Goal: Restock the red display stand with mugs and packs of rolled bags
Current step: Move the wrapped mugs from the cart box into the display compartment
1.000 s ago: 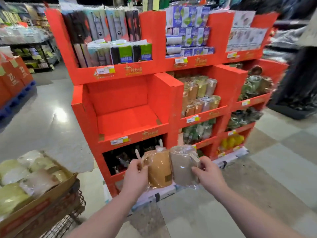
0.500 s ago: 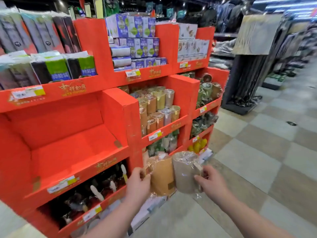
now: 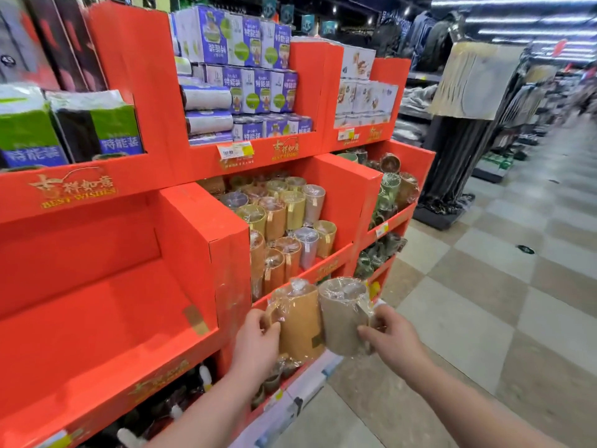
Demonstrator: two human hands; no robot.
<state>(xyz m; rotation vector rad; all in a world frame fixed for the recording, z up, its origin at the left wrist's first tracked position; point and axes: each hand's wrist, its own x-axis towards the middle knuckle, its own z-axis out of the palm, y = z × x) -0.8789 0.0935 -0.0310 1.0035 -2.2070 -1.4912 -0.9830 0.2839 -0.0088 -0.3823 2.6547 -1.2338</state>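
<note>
Two wrapped mugs are held side by side, touching. The left hand (image 3: 258,344) grips the orange mug (image 3: 298,321) and the right hand (image 3: 392,337) grips the beige mug (image 3: 342,315). Since half a second ago, both mugs have risen to the front lip of the mug shelf (image 3: 324,268) on the red display stand (image 3: 206,227).

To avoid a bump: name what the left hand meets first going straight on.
Probably the mug shelf's front lip, struck by the orange mug the left hand holds; depth is unclear.
</note>
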